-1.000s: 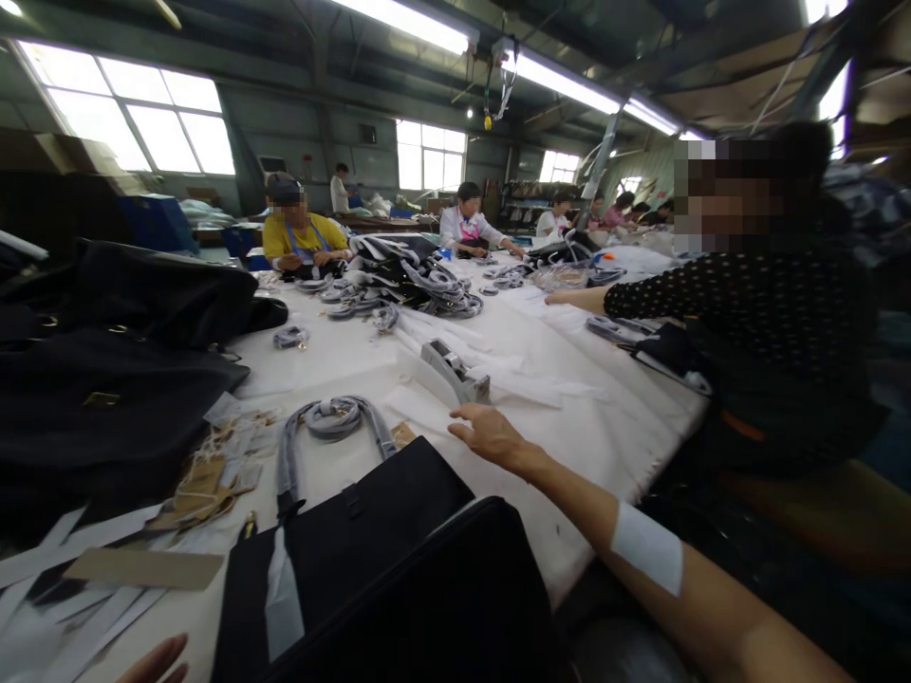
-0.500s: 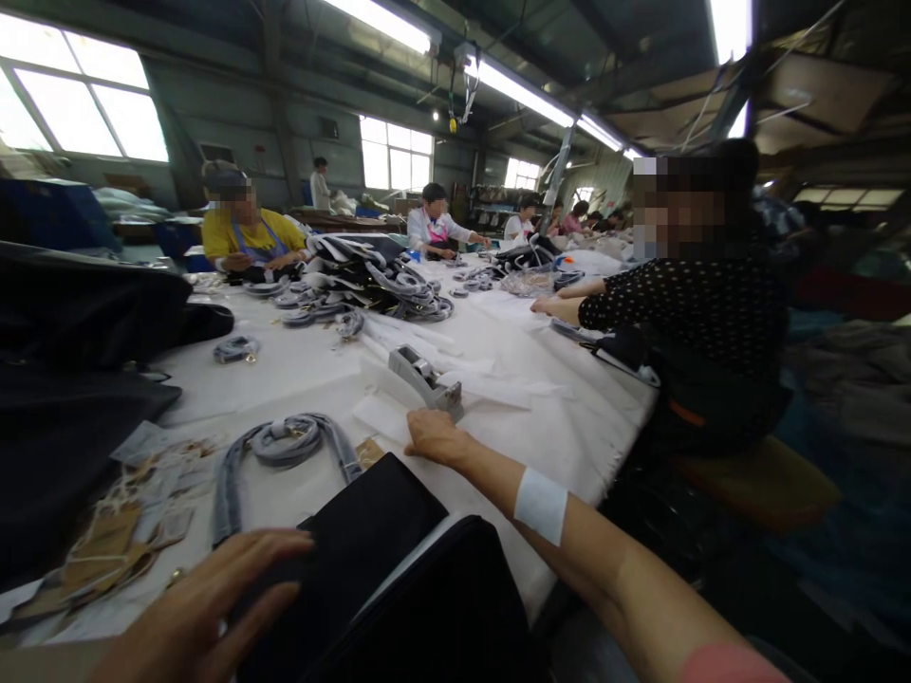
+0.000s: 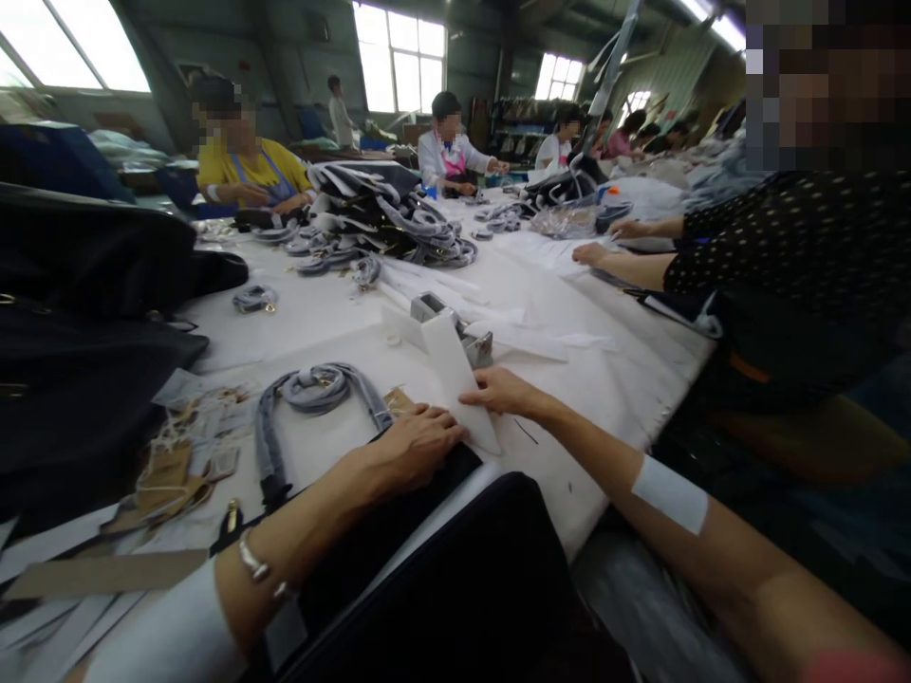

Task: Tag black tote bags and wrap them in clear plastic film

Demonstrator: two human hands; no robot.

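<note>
White strip of paper (image 3: 455,379), black bag (image 3: 441,588) right under it, grey strap (image 3: 313,394) just left of it. Whole table (image 3: 612,379) is white, co-worker's black top (image 3: 775,237) has white dots.
</note>
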